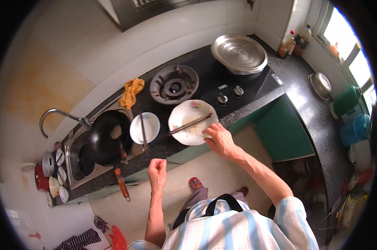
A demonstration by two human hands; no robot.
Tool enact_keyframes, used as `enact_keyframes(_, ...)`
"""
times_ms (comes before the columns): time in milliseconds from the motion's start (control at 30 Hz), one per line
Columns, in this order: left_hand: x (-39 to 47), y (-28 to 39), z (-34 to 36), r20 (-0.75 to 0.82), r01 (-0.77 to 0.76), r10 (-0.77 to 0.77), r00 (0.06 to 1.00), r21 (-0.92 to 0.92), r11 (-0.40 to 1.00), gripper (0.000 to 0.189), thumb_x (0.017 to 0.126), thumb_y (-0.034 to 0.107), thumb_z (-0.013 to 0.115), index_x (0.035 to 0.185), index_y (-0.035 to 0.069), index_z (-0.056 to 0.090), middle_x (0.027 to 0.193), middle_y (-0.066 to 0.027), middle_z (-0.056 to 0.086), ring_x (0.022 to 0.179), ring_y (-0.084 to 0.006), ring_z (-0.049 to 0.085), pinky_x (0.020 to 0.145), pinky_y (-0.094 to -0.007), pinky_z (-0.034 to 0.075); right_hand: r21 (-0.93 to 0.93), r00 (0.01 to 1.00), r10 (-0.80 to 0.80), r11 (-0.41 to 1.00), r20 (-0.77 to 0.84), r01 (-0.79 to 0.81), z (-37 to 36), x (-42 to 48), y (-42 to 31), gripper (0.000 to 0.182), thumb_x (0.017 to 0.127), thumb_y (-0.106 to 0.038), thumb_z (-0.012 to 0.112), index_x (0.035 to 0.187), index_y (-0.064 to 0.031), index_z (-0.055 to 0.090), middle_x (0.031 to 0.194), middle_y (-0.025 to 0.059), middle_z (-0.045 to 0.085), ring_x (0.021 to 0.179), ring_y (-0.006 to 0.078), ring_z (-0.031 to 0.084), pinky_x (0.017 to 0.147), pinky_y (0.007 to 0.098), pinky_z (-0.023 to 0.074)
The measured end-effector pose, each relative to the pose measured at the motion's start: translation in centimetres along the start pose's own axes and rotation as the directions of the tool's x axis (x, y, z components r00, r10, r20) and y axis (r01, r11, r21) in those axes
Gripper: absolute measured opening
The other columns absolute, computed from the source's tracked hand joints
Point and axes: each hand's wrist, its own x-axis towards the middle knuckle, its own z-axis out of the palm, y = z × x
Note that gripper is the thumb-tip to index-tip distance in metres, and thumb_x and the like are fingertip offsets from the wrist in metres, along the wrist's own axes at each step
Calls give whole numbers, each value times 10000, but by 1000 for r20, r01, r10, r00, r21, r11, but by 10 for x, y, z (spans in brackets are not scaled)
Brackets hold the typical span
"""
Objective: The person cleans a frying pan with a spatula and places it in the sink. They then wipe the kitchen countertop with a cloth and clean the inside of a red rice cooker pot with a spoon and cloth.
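Note:
My right hand [220, 141] grips the near right rim of a white floral plate [193, 123], its fingers over the edge. The plate has food bits in it and reaches past the counter's front edge. A pair of dark chopsticks [188, 125] lies across it. To its left stands a white bowl [151, 126], with another pair of chopsticks [143, 131] across its left side. My left hand [157, 172] hangs in front of the counter, below the bowl. Its fingers are curled in, and nothing shows in them.
A black wok [104, 140] with a ladle [116, 132] in it rests over the steel sink [71, 156], under the faucet [65, 114]. Behind are an orange cloth [132, 92] and a gas burner [175, 84]. A lidded steel basin [238, 51] stands right. Small bowls [54, 187] crowd the left end.

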Motion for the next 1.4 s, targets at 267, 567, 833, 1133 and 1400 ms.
enact_keyframes(267,83,-27,-53,-139,32,45,989,505,863,436,771,371,665,930,-25,576,854,-151,566,813,-292,557,730,-385,451,-447,984,-3,891,176,83,80,77,21,190,719,-124,625,907,-99,625,1008,83,524,1034,254,443,782,408,354)
enact_keyframes(567,116,-61,-33,42,322,-347,937,279,905,400,838,382,553,824,-18,549,735,-149,635,733,-273,626,680,-390,463,-385,981,-10,919,193,85,82,90,33,128,777,-186,618,854,-85,603,885,59,572,959,234,489,763,404,367)
enact_keyframes(833,89,-40,-35,116,339,-323,939,-166,926,245,931,294,452,826,73,468,554,32,367,455,-64,328,398,-234,248,445,853,235,771,466,-455,103,127,-65,227,907,-213,506,887,10,546,689,129,633,597,229,614,566,351,483)
enact_keyframes(1133,64,-3,-75,224,354,-287,932,-382,853,238,963,264,386,844,78,475,485,13,402,371,-81,364,341,-259,283,697,861,182,519,475,-495,205,136,-151,234,913,-206,521,898,23,567,732,69,628,655,105,554,542,254,445)
enact_keyframes(1400,61,-29,-201,414,284,-127,902,-344,895,256,960,288,441,938,36,479,599,-61,549,501,-105,505,476,-237,419,607,810,249,556,530,-568,260,176,-215,167,865,-129,513,771,6,485,592,83,565,462,143,526,426,280,418)
